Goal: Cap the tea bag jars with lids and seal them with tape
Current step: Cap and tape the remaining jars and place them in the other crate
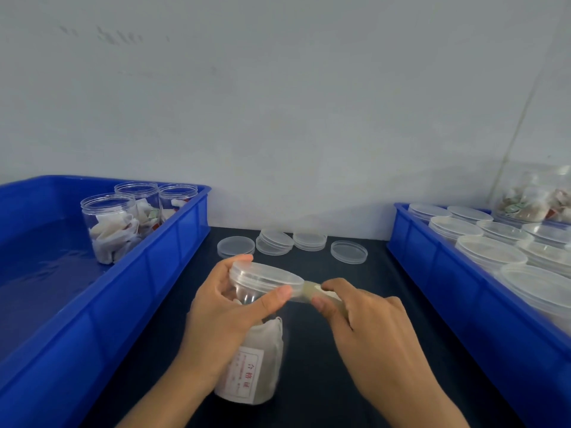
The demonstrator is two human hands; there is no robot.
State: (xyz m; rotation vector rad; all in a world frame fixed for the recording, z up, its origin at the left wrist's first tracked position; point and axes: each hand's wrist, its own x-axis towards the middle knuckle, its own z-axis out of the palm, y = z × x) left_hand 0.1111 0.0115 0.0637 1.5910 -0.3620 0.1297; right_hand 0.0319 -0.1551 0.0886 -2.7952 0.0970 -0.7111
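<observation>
Plain pale grey wall at twelve o'clock, faint smudges at eleven, dark matte tabletop below, soft even light

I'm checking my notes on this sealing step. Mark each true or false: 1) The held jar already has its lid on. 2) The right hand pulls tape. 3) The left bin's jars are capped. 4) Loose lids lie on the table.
1) True: the left hand holds the jar, with the lid on.
2) True: the right hand pinches the tape.
3) False: the open jars in the left bin have no lids.
4) True: the loose lids lie there.
</observation>
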